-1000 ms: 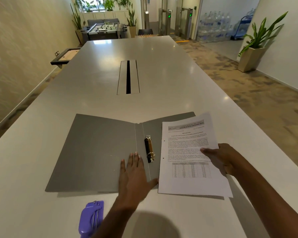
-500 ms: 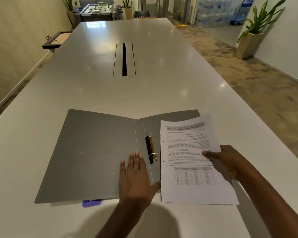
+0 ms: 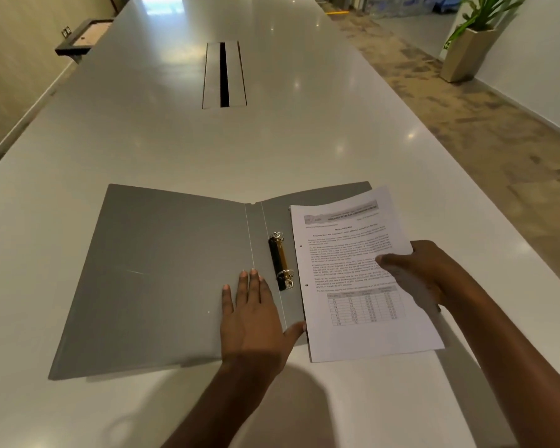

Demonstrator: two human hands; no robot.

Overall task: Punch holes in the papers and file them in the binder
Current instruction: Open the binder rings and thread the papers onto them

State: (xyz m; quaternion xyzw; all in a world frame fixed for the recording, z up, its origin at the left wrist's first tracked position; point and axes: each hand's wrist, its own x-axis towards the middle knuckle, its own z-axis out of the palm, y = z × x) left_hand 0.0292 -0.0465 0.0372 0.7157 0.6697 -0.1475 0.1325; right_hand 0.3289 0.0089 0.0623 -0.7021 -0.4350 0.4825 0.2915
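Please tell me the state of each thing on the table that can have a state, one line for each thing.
binder: open, lying flat on the table
ring mechanism: no paper on the rings; open or closed cannot be told
papers: already punched, two holes at the left edge, not yet filed
left hand: flat on the binder, open
right hand: holding the papers by their right edge

Your long white table (image 3: 304,150), grey binder (image 3: 162,276) lying open flat on it under your left palm, cable slot (image 3: 224,75) well beyond your grip, papers' near corner overhanging onto tabletop.
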